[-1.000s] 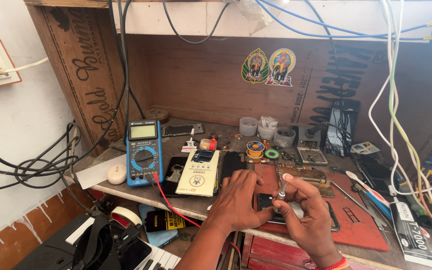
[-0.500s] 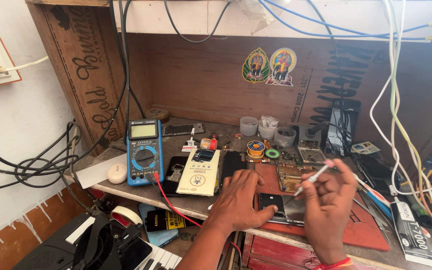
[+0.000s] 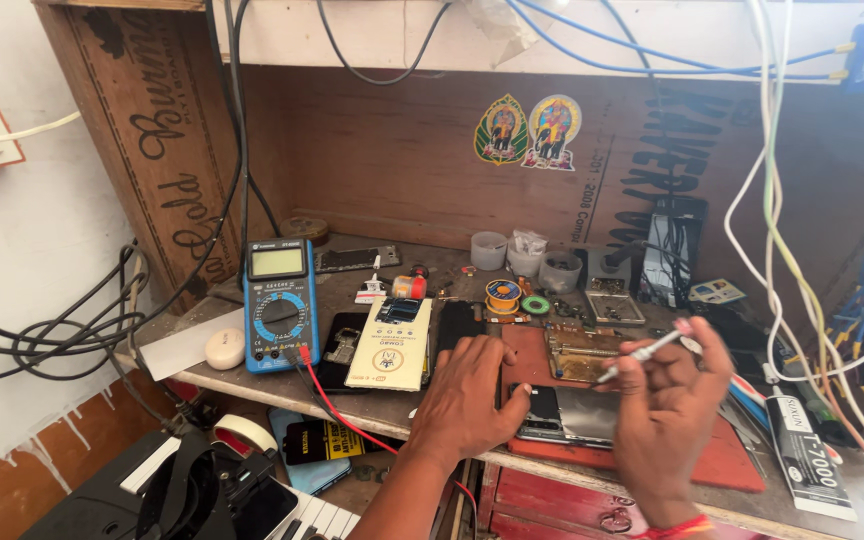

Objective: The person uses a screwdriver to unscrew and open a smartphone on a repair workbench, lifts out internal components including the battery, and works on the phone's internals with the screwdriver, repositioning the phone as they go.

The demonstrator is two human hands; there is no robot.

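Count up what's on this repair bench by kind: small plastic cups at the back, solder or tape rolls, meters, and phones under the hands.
Small plastic cups, along the back of the bench: 3
Rolls, one orange-and-blue and one green: 2
Blue multimeter: 1
Phone on the red mat, steadied by the left hand: 1
Total: 7

The right hand holds a slim white tool.
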